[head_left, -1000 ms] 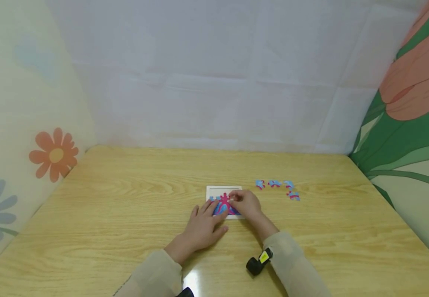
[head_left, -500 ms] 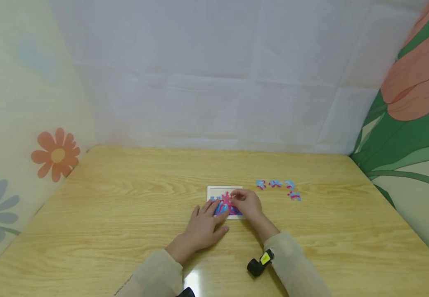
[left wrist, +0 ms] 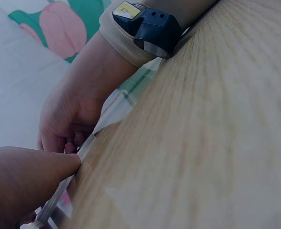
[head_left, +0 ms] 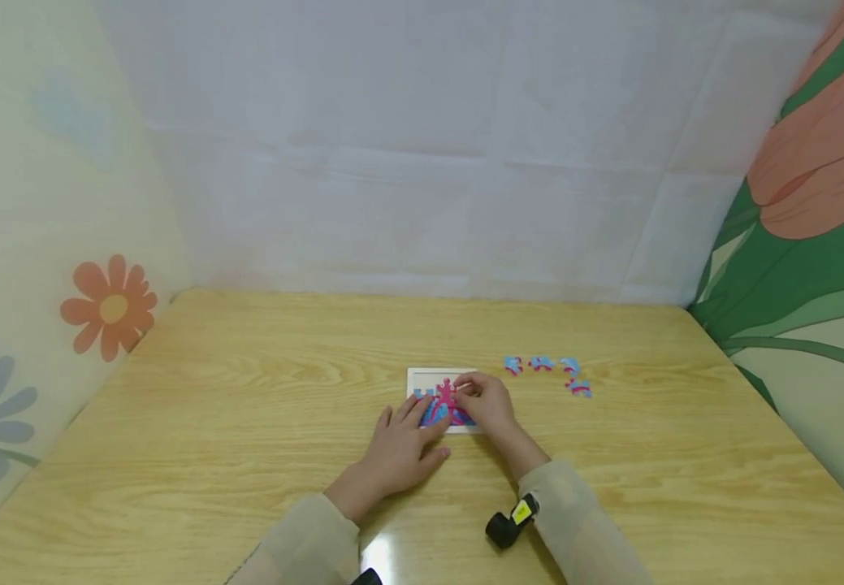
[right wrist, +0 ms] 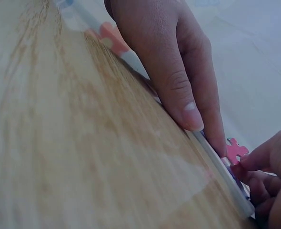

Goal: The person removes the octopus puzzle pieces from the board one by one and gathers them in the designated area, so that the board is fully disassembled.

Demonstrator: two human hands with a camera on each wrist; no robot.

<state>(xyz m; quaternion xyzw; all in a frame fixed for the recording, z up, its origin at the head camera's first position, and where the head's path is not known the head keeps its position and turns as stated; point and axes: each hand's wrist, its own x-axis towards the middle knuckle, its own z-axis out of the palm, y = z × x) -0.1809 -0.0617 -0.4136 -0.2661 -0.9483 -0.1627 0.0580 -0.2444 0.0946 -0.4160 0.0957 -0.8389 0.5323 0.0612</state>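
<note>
Your right hand (head_left: 489, 403) pinched a pink piece (right wrist: 235, 150); your outstretched left hand (head_left: 400, 449) part-hid the frame (head_left: 429, 370). Four loose pieces (head_left: 541, 363) lay right.

There are four loose, small blue-and-pink jigsaw pieces (head_left: 542, 363), one knobbed pink jigsaw piece (head_left: 445, 393), one white rectangular frame (head_left: 442, 370), two grips, a person's bare left hand (head_left: 398, 451) and right hand (head_left: 489, 403), two beige fabric sleeves (head_left: 584, 520), two black wrist cameras (head_left: 511, 522) and one pale wood-grain bench (head_left: 275, 349). The pieces inside the frame are too hidden to count.
</note>
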